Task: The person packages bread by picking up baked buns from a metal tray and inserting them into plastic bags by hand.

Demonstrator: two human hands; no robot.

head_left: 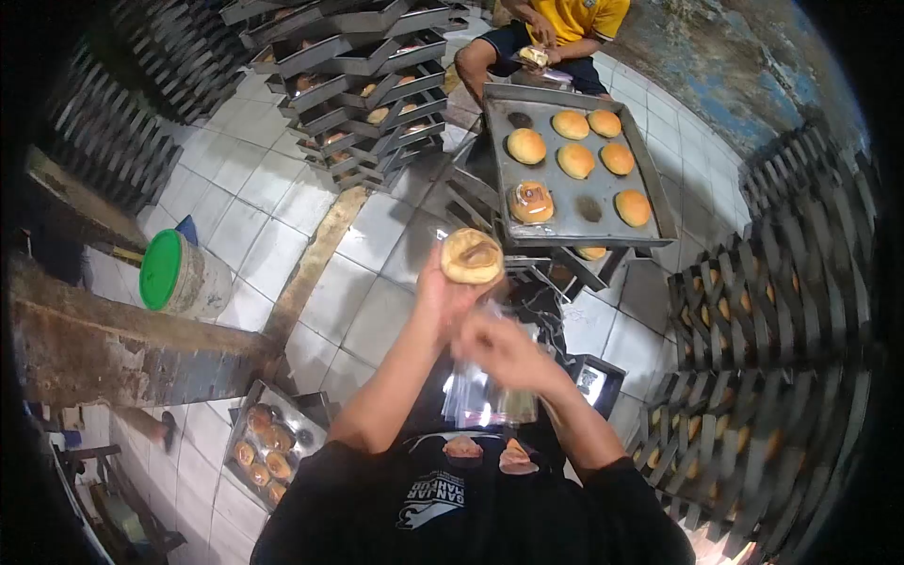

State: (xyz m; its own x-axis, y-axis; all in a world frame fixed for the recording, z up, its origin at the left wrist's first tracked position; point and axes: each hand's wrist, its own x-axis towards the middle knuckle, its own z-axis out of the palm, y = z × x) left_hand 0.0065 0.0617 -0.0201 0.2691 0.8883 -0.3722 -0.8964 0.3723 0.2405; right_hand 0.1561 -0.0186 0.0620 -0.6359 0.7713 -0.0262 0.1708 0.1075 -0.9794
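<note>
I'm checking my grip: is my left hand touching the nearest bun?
Touching. The head view shows the bun supported by your left hand, with no gap between.

pale golden bun [472, 255] with a brown patch on top, golden-orange buns [575, 161] on a grey tray [565, 224], black shirt [358, 508] with white lettering [437, 492], yellow shirt [586, 17] above dark navy shorts [502, 44], green lid [160, 270] on a whitish bucket [209, 282], white floor tiles [353, 306], blue-and-brown mottled wall [734, 71]
</note>
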